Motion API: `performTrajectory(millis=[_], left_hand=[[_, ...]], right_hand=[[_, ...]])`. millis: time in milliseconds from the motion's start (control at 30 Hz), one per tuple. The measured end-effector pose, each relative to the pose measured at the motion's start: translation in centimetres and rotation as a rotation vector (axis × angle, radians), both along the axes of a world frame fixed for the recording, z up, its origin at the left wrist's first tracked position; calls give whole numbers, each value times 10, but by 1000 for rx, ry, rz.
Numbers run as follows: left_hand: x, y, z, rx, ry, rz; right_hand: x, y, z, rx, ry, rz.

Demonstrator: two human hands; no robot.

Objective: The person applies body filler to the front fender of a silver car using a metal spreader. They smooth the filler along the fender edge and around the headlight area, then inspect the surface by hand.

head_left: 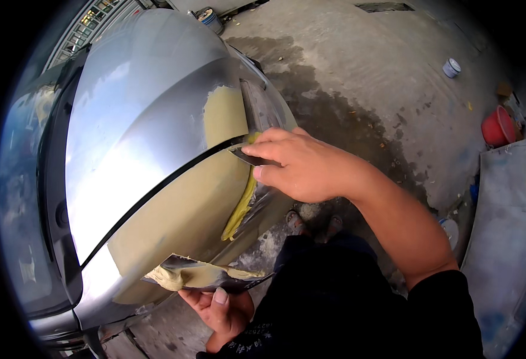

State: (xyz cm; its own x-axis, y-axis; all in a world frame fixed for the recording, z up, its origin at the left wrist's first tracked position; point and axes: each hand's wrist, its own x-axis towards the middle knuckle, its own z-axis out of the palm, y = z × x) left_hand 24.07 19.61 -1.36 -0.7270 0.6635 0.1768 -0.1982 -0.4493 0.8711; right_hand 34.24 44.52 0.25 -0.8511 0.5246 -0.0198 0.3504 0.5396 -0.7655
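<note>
My right hand (314, 164) grips a thin dark putty spreader (246, 155), its blade against the silver car's front fender beside the hood gap. Under and below those fingers runs a strip of fresh yellow putty (239, 212) along the fender's edge. Dull beige filler (176, 200) covers much of the fender, and a smaller beige patch (226, 116) lies on the hood (125, 113). Low in the view, my left hand (221, 311) holds a dark flat mixing plate (239, 285) from beneath. Cream-coloured putty (170, 278) is heaped at its left end and smeared across it.
The windshield (20, 197) is at far left. On the concrete floor (365, 54), partly wet, stand a paint can (451, 67) and a red bucket (497, 127). Another can (211, 21) stands beyond the car. A grey panel (505, 221) occupies the right side. My feet (296, 222) are beside the car.
</note>
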Motion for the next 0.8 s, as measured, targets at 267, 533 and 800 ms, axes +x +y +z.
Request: performTrajectory(millis=[267,533,800], left_hand=[[7,14,5,-41,-81,44],[14,23,13,5,-82,20],[8,16,14,33,-17,116]], right_hand=[[18,-51,-11,36,218,36],[49,-66,-17,-213,811,397],[32,-15,-11,286,538,212]])
